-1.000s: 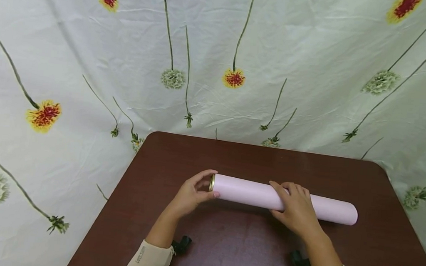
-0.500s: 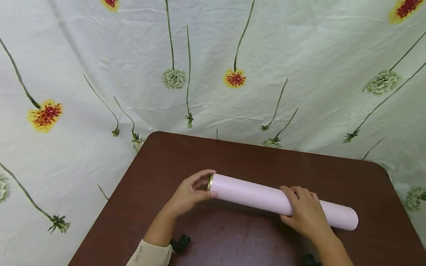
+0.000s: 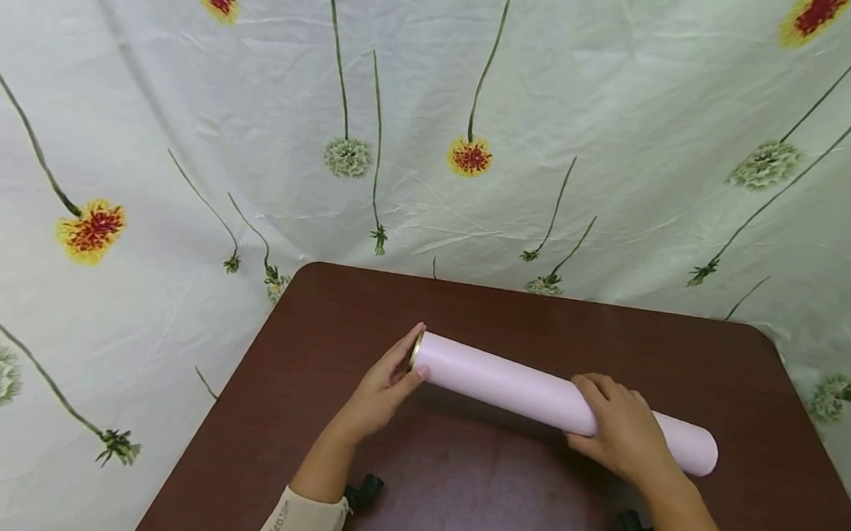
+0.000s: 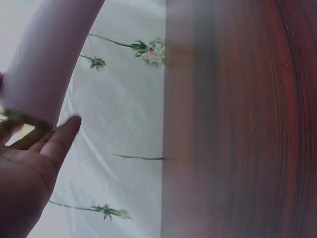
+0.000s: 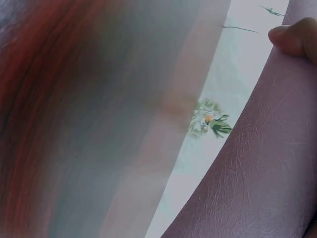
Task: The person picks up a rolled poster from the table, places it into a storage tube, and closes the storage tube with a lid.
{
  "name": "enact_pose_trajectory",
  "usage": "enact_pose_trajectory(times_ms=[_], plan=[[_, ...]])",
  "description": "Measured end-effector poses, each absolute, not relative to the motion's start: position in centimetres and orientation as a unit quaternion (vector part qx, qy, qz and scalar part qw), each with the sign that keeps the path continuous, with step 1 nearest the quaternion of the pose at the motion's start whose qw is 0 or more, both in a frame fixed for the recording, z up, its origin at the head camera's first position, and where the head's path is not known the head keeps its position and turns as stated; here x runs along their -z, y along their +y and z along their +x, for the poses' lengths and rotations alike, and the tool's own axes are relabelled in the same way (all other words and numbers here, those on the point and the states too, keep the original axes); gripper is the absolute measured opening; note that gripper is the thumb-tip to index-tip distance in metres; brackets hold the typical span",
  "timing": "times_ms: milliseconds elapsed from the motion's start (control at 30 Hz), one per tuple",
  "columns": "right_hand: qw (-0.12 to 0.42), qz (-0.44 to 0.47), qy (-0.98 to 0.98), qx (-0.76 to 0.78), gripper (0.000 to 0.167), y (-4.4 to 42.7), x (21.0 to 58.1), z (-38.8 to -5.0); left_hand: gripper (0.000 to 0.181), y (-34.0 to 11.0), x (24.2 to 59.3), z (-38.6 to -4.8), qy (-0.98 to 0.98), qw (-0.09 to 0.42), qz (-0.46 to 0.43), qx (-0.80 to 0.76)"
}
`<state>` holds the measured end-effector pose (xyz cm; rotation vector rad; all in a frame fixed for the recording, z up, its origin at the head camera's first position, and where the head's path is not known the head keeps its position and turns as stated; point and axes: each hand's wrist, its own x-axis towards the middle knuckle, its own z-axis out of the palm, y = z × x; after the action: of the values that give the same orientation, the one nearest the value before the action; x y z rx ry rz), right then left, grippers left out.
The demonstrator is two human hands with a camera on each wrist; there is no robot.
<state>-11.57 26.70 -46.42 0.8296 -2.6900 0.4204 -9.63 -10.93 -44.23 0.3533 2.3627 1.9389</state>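
Note:
A long pale pink cardboard tube (image 3: 502,382) with a gold rim (image 3: 415,351) at its left end slants over the table, that end farther from me. My left hand (image 3: 376,395) holds the rimmed end, thumb on the near side and fingers on the far side. In the left wrist view, the fingers (image 4: 63,139) reach past the rim of the tube (image 4: 49,59). My right hand (image 3: 626,431) grips the tube right of its middle, over the top. The right wrist view shows a thumb (image 5: 297,38) lying on the tube's wrinkled surface (image 5: 257,148).
A dark brown wooden table (image 3: 467,310) with rounded far corners lies under the tube. Behind and left of it hangs a white cloth (image 3: 258,102) printed with flowers. Dark wrist devices (image 3: 364,492) sit by both cuffs.
The tube's left end has risen toward the far side, while its right end has dropped nearer to me. My right hand has slid right along the tube.

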Motion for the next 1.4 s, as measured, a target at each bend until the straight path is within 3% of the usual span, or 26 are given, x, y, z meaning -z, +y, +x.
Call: enact_pose_trajectory(times_ms=[400, 1400], plan=[[0.145, 0.296, -0.935, -0.130, 0.078, 25.9, 45.9, -11.6, 0.068, -10.1, 44.7, -9.5, 0.803, 0.004, 0.091, -0.589], [0.128, 0.293, -0.936, -0.143, 0.076, 25.0, 46.6, -11.7, 0.062, -10.2, 44.5, -9.7, 0.790, 0.021, 0.059, -0.609]])
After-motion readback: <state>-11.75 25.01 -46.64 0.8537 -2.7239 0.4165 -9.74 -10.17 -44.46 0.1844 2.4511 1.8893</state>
